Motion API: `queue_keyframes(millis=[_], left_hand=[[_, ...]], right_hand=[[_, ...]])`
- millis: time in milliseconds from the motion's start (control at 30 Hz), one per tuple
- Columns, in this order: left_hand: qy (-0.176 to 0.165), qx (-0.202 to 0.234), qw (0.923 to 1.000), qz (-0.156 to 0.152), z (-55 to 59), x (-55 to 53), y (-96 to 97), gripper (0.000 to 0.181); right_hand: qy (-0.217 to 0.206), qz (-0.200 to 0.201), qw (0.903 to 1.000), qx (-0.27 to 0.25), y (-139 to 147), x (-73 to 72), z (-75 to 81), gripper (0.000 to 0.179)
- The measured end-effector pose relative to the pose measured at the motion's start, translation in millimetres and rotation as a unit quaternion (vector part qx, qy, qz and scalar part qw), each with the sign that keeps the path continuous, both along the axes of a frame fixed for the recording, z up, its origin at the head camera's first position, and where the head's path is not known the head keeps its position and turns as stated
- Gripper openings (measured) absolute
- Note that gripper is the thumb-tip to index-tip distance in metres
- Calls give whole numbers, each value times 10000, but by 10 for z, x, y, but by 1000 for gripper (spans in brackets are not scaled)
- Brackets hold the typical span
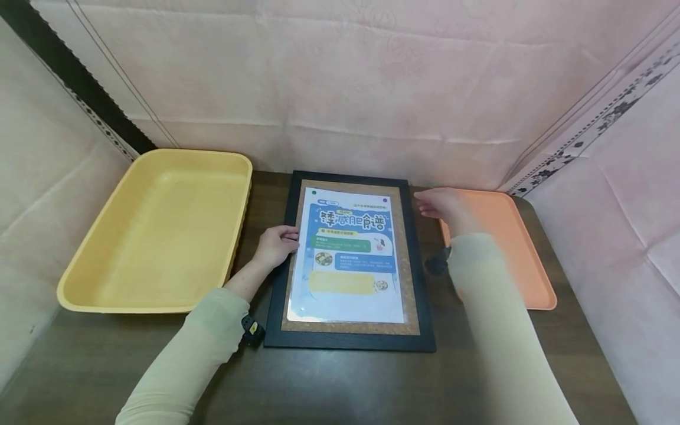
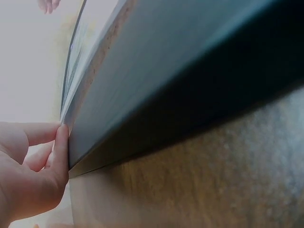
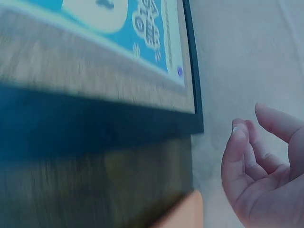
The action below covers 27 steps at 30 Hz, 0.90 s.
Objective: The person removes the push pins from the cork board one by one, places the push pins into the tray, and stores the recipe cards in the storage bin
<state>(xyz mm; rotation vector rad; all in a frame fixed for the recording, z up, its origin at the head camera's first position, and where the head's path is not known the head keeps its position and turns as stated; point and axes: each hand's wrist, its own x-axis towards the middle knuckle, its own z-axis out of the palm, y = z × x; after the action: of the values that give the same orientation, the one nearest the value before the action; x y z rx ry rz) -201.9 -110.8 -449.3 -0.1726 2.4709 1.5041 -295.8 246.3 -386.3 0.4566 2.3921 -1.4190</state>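
A printed poster sheet [image 1: 345, 307] with blue panels and Chinese lettering lies on a cork board [image 1: 411, 295] in a black frame. A green pin [image 1: 314, 192] marks its top left corner and a purple pin [image 1: 385, 200] its top right. My left hand [image 1: 277, 245] reaches over the frame's left side; in the left wrist view its thumb and finger pinch at the sheet's left edge. Beyond the frame's upper right corner, my right hand [image 1: 442, 206] hovers with loosely curled fingers [image 3: 235, 147], apart from the frame and holding nothing.
A large yellow tray [image 1: 154, 236] stands on the left of the dark wooden table [image 1: 319, 389]. At the right lies an orange tray [image 1: 517, 254], partly behind my right forearm. Pale cloth [image 1: 340, 88] hangs around the back and sides.
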Motion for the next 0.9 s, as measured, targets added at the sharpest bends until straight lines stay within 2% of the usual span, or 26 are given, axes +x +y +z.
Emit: queue_keyframes(millis=[233, 400, 567, 700, 900], left_hand=[[55, -32, 10000, 47, 30, -5, -8, 39], [49, -40, 10000, 64, 35, 15, 11, 38], [35, -28, 10000, 86, -4, 40, 23, 38], [34, -25, 9999, 117, -14, 56, 25, 38], [105, -6, 9999, 114, 2, 61, 34, 37]], right_hand=[[-207, -526, 9973, -469, -335, -228, -175, 37], [-400, -810, 9948, -467, -491, -234, -268, 33], [-364, -742, 9961, -307, -553, -223, -363, 36], [-423, -606, 9971, -168, -570, -273, -445, 36], [-451, -613, 9971, 72, -587, -349, -534, 39]])
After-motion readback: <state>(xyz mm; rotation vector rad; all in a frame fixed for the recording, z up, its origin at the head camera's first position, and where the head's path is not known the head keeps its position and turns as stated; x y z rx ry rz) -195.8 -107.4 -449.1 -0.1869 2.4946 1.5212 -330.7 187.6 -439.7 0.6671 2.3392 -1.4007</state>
